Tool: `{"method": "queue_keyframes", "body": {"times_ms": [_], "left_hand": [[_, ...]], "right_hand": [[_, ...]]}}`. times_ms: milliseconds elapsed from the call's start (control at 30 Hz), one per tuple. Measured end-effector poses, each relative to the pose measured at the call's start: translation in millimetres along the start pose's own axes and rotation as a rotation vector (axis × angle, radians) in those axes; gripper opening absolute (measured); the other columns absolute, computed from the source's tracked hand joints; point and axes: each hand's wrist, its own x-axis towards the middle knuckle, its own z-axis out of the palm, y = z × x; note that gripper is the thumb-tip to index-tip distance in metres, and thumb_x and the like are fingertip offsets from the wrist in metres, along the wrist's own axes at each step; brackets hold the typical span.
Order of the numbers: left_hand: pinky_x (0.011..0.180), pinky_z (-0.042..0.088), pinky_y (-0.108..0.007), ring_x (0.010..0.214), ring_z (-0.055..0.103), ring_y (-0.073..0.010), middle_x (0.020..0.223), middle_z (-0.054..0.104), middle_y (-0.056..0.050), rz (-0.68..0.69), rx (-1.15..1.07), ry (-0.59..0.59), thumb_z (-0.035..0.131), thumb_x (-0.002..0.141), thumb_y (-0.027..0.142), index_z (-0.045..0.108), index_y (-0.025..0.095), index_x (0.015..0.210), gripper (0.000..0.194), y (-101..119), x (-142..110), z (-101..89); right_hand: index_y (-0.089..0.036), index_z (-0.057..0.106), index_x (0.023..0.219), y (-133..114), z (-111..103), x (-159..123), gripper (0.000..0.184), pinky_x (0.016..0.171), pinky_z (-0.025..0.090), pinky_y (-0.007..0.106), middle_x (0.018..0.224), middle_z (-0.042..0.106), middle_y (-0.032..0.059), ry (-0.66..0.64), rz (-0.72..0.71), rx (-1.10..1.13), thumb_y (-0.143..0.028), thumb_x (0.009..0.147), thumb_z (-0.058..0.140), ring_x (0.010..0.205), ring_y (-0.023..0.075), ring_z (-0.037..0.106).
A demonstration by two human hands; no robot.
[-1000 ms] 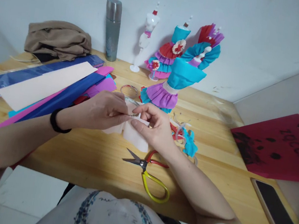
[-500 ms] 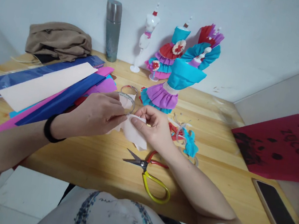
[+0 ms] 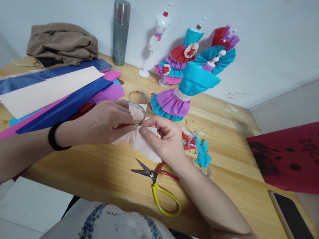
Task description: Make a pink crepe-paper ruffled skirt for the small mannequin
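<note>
Your right fingers (image 3: pixel 149 134) pinch pale, rippled paper (image 3: pixel 144 148); your left fingers (image 3: pixel 125 119) grip and partly hide the ring (image 3: pixel 143 110) at its 11 o'clock.

Left grip (image 3: pixel 107 122): fingertips mostly concealed behind the hand's own back and thumb. Right grip (image 3: pixel 165 138): covers part of the pale paper (image 3: pixel 146 148); the exact pinch point between both hands is too small to make out. Ring (image 3: pixel 144 113): near side obscured by the left hand. Scissors (image 3: pixel 154 177): end of the red handle runs out of sight under the right forearm. Red bag (image 3: pixel 293 152): cut off at the right edge. Phone (image 3: pixel 289 223): lower end lost in dark corner.
</note>
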Motion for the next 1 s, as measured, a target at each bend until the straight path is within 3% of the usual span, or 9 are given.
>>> {"method": "queue_keyframes", "body": {"times_ms": [167,433,633,800,933,1000], "left_hand": [[0.06,0.04,-0.028,0.069,0.052,-0.0157,0.064,0.059,-0.006,0.016,0.003,0.006,0.047,0.094,0.02,0.062,0.014,0.065,0.033,2.5,0.1,-3.0],[0.064,0.045,-0.029,0.074,0.056,-0.0175,0.067,0.062,-0.006,0.024,-0.017,-0.015,0.047,0.093,0.02,0.06,0.016,0.065,0.032,3.4,0.9,-3.0],[0.065,0.043,-0.027,0.072,0.054,-0.0155,0.063,0.057,-0.003,0.04,-0.121,-0.025,0.046,0.093,0.017,0.055,0.016,0.062,0.032,4.3,3.9,-2.8],[0.067,0.044,-0.026,0.074,0.054,-0.0147,0.063,0.056,-0.002,0.089,-0.215,-0.03,0.046,0.093,0.014,0.054,0.017,0.064,0.03,1.7,5.7,-0.3],[0.07,0.046,-0.028,0.074,0.054,-0.0157,0.062,0.056,-0.003,0.085,-0.224,-0.094,0.043,0.094,0.016,0.055,0.017,0.064,0.032,-3.6,5.1,-0.5],[0.077,0.047,-0.03,0.081,0.056,-0.0173,0.065,0.058,-0.004,0.101,-0.197,-0.118,0.046,0.093,0.018,0.057,0.016,0.067,0.029,-5.5,4.6,-2.7]], "right_hand": [[-0.02,0.051,0.068,0.3,1.0,1.4,0.016,0.046,0.03,0.023,0.056,0.048,-0.0047,0.039,0.121,-0.003,-0.026,0.072,0.066,0.048,0.0081,0.038],[-0.021,0.048,0.069,-0.3,0.1,1.9,0.018,0.045,0.027,0.023,0.055,0.045,-0.0059,0.039,0.147,0.025,-0.025,0.07,0.066,0.047,0.0077,0.035],[-0.022,0.047,0.078,-1.2,0.5,3.9,0.02,0.046,0.027,0.022,0.053,0.041,-0.0096,-0.003,0.151,0.158,-0.021,0.069,0.066,0.046,0.0068,0.035],[-0.022,0.052,0.095,0.1,-4.8,6.7,0.031,0.044,0.022,0.022,0.051,0.035,-0.0118,-0.023,0.168,0.117,-0.021,0.068,0.068,0.044,0.0072,0.03],[-0.019,0.058,0.075,2.7,-7.0,9.0,0.007,0.052,0.03,0.024,0.058,0.046,-0.0055,-0.121,0.072,0.044,-0.022,0.072,0.064,0.054,0.009,0.04],[-0.018,0.057,0.069,4.9,-6.1,9.8,0.008,0.056,0.033,0.024,0.062,0.051,-0.0037,-0.104,0.046,0.021,-0.022,0.073,0.063,0.058,0.0098,0.044]]}}
